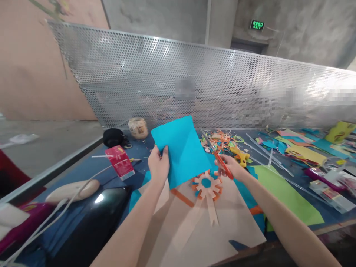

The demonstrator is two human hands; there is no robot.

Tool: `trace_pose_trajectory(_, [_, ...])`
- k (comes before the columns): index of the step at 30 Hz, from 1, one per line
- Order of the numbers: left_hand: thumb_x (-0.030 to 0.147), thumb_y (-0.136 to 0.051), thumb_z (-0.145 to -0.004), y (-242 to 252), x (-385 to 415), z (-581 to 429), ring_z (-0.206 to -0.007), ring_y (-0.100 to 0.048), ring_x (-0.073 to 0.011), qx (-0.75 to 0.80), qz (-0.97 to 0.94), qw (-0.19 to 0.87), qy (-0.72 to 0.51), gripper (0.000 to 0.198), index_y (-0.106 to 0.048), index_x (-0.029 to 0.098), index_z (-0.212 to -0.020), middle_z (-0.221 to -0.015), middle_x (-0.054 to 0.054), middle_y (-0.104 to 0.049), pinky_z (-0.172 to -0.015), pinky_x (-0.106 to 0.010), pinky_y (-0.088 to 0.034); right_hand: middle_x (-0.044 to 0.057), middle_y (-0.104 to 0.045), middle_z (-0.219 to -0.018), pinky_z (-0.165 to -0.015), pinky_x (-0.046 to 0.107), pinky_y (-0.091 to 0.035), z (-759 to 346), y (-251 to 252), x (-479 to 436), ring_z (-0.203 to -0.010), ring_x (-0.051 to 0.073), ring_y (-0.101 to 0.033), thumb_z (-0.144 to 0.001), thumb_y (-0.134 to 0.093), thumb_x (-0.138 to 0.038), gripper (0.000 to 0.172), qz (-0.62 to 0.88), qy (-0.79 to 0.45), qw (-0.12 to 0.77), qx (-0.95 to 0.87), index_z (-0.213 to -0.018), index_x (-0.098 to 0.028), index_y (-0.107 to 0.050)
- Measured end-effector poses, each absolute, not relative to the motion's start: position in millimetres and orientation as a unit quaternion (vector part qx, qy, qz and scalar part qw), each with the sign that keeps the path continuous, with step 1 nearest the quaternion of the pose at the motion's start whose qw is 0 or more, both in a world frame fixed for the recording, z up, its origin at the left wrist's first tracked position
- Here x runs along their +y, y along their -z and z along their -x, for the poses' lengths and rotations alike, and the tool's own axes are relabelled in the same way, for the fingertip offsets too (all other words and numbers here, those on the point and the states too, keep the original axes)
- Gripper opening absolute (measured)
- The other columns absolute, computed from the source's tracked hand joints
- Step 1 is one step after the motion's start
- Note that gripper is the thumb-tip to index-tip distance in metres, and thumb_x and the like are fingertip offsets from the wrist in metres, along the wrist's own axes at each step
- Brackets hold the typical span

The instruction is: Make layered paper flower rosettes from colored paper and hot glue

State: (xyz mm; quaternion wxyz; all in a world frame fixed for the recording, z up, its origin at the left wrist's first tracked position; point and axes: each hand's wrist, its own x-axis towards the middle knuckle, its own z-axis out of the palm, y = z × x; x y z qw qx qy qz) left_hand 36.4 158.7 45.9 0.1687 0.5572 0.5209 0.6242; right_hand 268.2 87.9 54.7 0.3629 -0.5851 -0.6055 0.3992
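Observation:
A sheet of blue paper [185,152] is pinched at its left edge by my left hand [159,165], which holds it tilted above the table. My right hand [228,167] grips a pair of orange-handled scissors [221,161]. Their blades point up and to the left, close to the paper's right edge. Below the blue sheet lies a paper rosette [207,185] in beige and orange with a blue centre and paper tails. It rests on a large beige sheet [222,226], partly hidden by my forearms.
Paper scraps [222,139] pile up by the perforated metal screen [172,70]. A yellow glue gun [240,155] lies right of them, with green paper [289,193] nearer. On the left are a red carton [119,163], a roll of tape [138,128] and a glossy black object [94,222].

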Motion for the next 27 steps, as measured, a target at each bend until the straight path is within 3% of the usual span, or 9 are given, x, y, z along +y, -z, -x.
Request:
trace_pose_trajectory(4, [0.029, -0.048, -0.078, -47, 148, -49, -0.056, -0.043, -0.0155, 0.519, -0.59, 0.163, -0.596, 0.018, -0.047, 0.02, -0.063, -0.055, 0.002, -0.043, -0.055, -0.027, -0.031, -0.009, -0.043, -0.052, -0.038, 0.02, -0.038, -263, -47, 81, -0.038, 0.006, -0.044, -0.062, -0.058, -0.061, 0.047, 0.519, -0.463, 0.451, -0.56, -0.075, -0.02, -0.039])
trace_pose_trajectory(8, [0.032, -0.049, -0.078, -45, 140, -56, -0.051, -0.038, -0.0138, 0.528, -0.608, 0.148, -0.574, 0.03, -0.033, 0.021, -0.055, -0.052, 0.003, -0.035, -0.051, -0.027, -0.027, -0.008, -0.04, -0.06, -0.042, 0.018, -0.037, -262, -46, 78, -0.048, 0.005, -0.042, -0.066, -0.06, -0.055, 0.042, 0.511, -0.452, 0.483, -0.549, -0.082, -0.02, -0.042])
trace_pose_trajectory(13, [0.033, -0.048, -0.079, -46, 132, -61, -0.048, -0.032, -0.0124, 0.529, -0.619, 0.157, -0.559, 0.035, -0.026, 0.022, -0.054, -0.05, 0.004, -0.028, -0.049, -0.027, -0.023, -0.008, -0.038, -0.061, -0.043, 0.018, -0.035, -263, -50, 76, -0.049, 0.005, -0.04, -0.066, -0.064, -0.048, 0.038, 0.513, -0.463, 0.49, -0.532, -0.08, -0.022, -0.04])
trace_pose_trajectory(27, [0.035, -0.047, -0.079, -48, 124, -67, -0.048, -0.031, -0.012, 0.518, -0.631, 0.178, -0.549, 0.036, -0.025, 0.021, -0.055, -0.051, 0.004, -0.03, -0.047, -0.026, -0.023, -0.009, -0.038, -0.051, -0.038, 0.021, -0.033, -258, -59, 70, -0.039, 0.007, -0.042, -0.064, -0.057, -0.062, 0.047, 0.533, -0.458, 0.471, -0.533, -0.068, -0.023, -0.032])
